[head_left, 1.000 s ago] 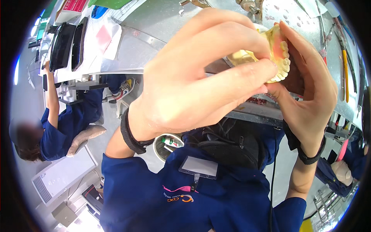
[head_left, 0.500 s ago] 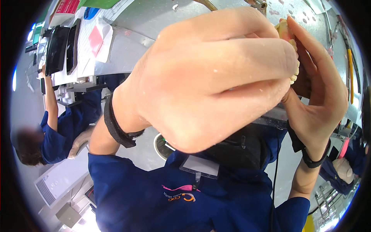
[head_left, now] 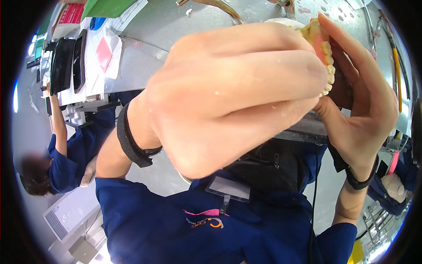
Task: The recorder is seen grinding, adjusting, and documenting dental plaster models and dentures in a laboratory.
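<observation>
A dental model (head_left: pixel 329 59) with a row of cream teeth and pink gum is held up between my hands at the upper right. My left hand (head_left: pixel 237 88), its back turned up, is closed with fingers bent against the model, hiding much of it; those fingertips are out of sight. Around its right side curves my right hand (head_left: pixel 362 88), forefinger by the upper end and thumb by the lower end of the tooth row. A pale rounded edge (head_left: pixel 281 21) shows just above my left knuckles; I cannot tell whether it belongs to the model.
Behind my hands lies a grey metal bench (head_left: pixel 158 26) bearing a brass-coloured metal tool (head_left: pixel 215 6). Yellow-handled tools (head_left: pixel 397 72) lie at the right. Left are a pink sheet (head_left: pixel 104 53), papers and a black device (head_left: pixel 63 66). A co-worker (head_left: pixel 74 149) sits far left.
My left hand has shifted a little left and down, baring more of the tooth row and pink gum. My right hand stays nearly in place around the model.
</observation>
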Action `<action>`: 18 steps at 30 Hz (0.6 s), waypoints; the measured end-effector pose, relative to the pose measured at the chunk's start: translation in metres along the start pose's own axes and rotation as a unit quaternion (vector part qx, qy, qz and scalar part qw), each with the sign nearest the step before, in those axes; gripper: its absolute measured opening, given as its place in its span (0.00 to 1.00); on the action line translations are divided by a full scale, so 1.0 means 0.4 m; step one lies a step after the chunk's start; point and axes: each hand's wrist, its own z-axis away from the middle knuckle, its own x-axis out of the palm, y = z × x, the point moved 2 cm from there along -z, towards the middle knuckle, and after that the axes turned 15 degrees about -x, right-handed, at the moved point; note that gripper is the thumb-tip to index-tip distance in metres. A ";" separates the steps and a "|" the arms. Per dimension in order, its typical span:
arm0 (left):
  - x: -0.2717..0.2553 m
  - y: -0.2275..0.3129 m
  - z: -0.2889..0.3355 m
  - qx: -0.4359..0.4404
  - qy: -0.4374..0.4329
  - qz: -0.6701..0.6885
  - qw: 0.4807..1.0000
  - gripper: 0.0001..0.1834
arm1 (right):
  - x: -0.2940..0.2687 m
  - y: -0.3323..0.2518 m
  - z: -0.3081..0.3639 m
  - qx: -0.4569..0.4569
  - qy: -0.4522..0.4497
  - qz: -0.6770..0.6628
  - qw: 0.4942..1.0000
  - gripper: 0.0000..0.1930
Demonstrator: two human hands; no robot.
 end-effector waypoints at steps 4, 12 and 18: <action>0.013 0.016 0.017 -0.078 0.059 0.011 0.995 0.16 | -0.006 0.004 -0.001 -0.023 -0.022 0.015 0.999 0.35; -0.009 -0.004 0.032 -0.114 0.042 0.021 0.992 0.18 | -0.008 0.004 0.004 0.008 -0.039 0.027 0.999 0.36; -0.061 0.046 -0.058 -0.169 -0.121 -0.091 0.974 0.17 | 0.003 0.003 0.006 0.018 0.009 -0.012 1.000 0.33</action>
